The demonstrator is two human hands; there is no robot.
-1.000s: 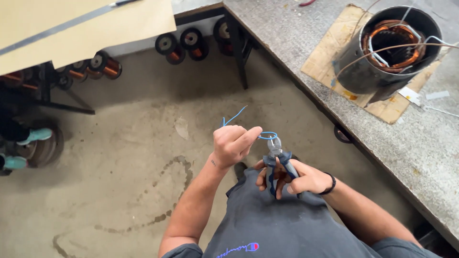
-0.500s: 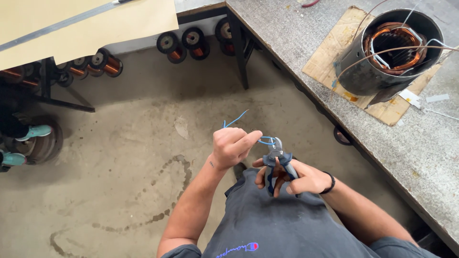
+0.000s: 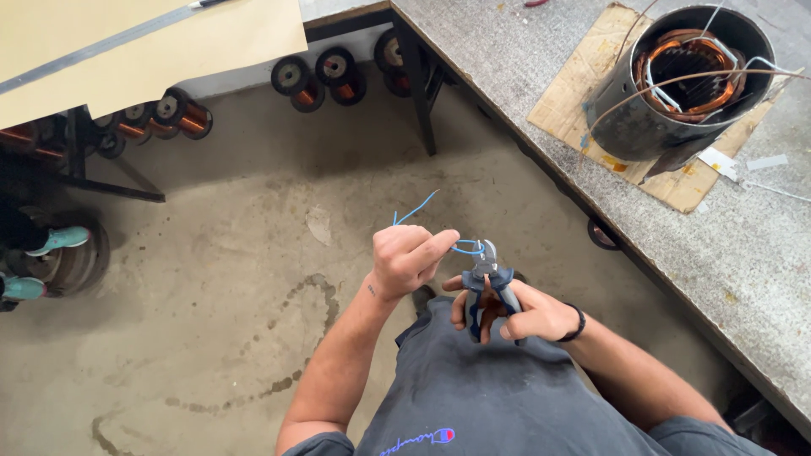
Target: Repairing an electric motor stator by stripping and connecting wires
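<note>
Blue wire (image 3: 420,211) pinched in the curled fingers of the left hand (image 3: 408,259); one free end rises above the knuckles, and a short loop runs from the forefinger across to the right, into the tip of the pliers (image 3: 487,272). The pliers, blue-handled, stand upright just beside the left hand, with the right hand (image 3: 517,311) wrapped around their handles below the head; how far the pliers' tip is closed on the wire cannot be told. Both hands are held in front of the person's grey shirt, above the concrete floor (image 3: 228,279). Well apart, up and to the right of the right hand, a grey tabletop (image 3: 743,253) carries a sheet of cardboard (image 3: 583,93) with a round metal motor shell (image 3: 676,84) wound with copper. Far above the left hand, copper wire spools (image 3: 325,72) lie on the floor.
</note>
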